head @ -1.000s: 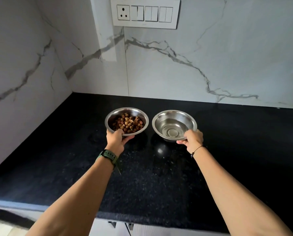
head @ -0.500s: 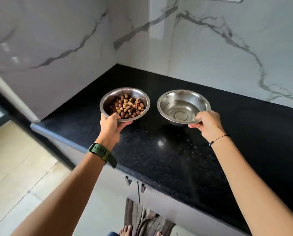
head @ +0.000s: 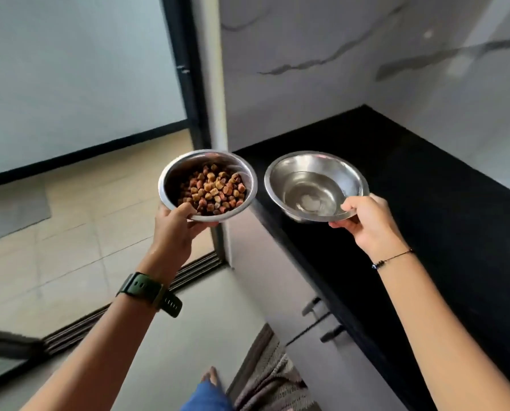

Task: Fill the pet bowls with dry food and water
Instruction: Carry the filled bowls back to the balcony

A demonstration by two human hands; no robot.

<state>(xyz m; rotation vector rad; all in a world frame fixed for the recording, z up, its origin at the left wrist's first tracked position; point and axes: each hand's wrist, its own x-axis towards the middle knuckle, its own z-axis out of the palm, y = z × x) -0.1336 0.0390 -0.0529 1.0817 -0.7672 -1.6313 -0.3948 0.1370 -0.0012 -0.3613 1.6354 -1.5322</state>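
- Bowls sit one in each hand, both lifted clear of the black stone desk (head: 426, 203); my left hand (head: 173, 232) carries the round stainless-steel bowl of brown dry kibble (head: 207, 185), and my right hand (head: 366, 223) carries the round stainless-steel bowl with shallow water (head: 316, 185).
- Each bowl lies directly ahead of the hand that holds it, so neither hand needs to reach; the two rims are near each other, side by side, not touching as far as I can tell.
- My left hand grips the near rim, thumb curled over the edge and onto the inside, fingers underneath; this bowl hangs out over the beige tiled floor (head: 70, 232), beyond the desk's end.
- My right hand pinches the near-right rim, thumb on top and fingers below; this bowl hovers over the desk's left edge.
- Being round, the bowls have no long axis; what matters is keeping the rims level. The kibble bowl tips a little towards me, with the pellets heaped on the near side.
- Kibble looks like small tan and reddish-brown pellets, covering the bottom.
- Water is clear and shallow, showing only as a glint at the base; I judge it the likelier to slop.
- Both fills look done, so I judge the next move is setting them down, probably on the floor.
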